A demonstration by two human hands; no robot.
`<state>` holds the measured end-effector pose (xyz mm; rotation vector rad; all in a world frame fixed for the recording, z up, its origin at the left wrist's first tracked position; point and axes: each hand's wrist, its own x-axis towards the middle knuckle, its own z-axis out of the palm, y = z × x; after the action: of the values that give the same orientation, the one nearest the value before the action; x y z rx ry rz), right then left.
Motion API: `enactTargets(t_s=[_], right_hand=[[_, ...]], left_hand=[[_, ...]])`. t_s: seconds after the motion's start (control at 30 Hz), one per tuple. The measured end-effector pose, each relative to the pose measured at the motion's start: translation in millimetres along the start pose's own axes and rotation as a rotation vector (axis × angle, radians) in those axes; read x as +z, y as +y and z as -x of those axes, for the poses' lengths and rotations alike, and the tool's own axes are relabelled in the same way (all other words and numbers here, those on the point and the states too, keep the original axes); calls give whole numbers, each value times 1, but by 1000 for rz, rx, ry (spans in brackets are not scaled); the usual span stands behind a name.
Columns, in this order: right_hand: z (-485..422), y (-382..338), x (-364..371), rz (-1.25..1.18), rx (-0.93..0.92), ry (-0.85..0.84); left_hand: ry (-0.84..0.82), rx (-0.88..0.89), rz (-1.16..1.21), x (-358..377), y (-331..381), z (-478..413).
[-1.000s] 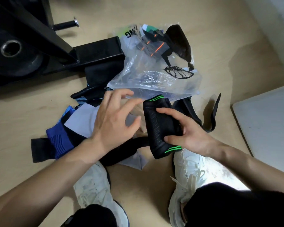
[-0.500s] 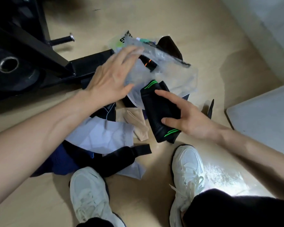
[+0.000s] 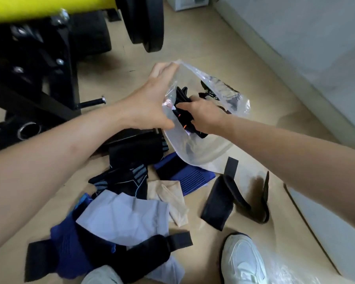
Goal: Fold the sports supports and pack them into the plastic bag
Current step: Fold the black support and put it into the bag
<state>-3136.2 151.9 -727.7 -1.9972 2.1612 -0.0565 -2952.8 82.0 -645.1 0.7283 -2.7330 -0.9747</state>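
A loose heap of blue, grey, beige and black fabric sports supports (image 3: 127, 218) lies on the floor. Beyond it, the left hand (image 3: 150, 101) pinches the rim of the clear plastic bag (image 3: 205, 148), holding it open. The right hand (image 3: 205, 115) grips a folded black support (image 3: 193, 128) inside the bag's mouth.

Two hands (image 3: 148, 107) (image 3: 207, 117), one plastic bag (image 3: 203, 150), two white shoes (image 3: 242, 261), roughly eight loose supports (image 3: 123, 218), pile overlapping.

Bare floor (image 3: 195, 44) open beyond the plastic bag (image 3: 201, 152), machine frame (image 3: 55, 89) and weight plate (image 3: 152, 23) blocking left, loose supports (image 3: 127, 214) covering near floor, wall (image 3: 307, 44) closing right.
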Motion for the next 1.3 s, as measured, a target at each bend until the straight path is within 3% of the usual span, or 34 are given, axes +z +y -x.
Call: enactTargets(t_s=[0.13, 0.2, 0.33, 0.53, 0.73, 0.83, 1.0, 1.07, 1.2, 1.3], right_hand=[[-40, 16, 26, 235, 54, -259], [-46, 21, 41, 187, 69, -358], [-38, 23, 48, 92, 24, -375], [-7, 7, 24, -119, 79, -220], [81, -36, -14, -481, 38, 50], [136, -57, -8, -634, 36, 136], [196, -89, 32, -655, -4, 95], [208, -94, 54, -678, 13, 9], [210, -91, 103, -648, 79, -146], [205, -87, 132, -618, 95, -238]], left_hand=[[91, 31, 91, -3, -12, -2], [101, 10, 88, -2, -18, 2], [122, -9, 98, -1, -26, 12], [157, 10, 109, 6, -25, 31], [201, 38, 171, 18, -17, 78], [301, 5, 156, 35, -20, 111], [530, -68, 129, 88, -30, 173], [435, -120, 120, 115, -41, 195], [22, -252, 9, 165, -65, 230], [-240, -210, -114, 191, -77, 245]])
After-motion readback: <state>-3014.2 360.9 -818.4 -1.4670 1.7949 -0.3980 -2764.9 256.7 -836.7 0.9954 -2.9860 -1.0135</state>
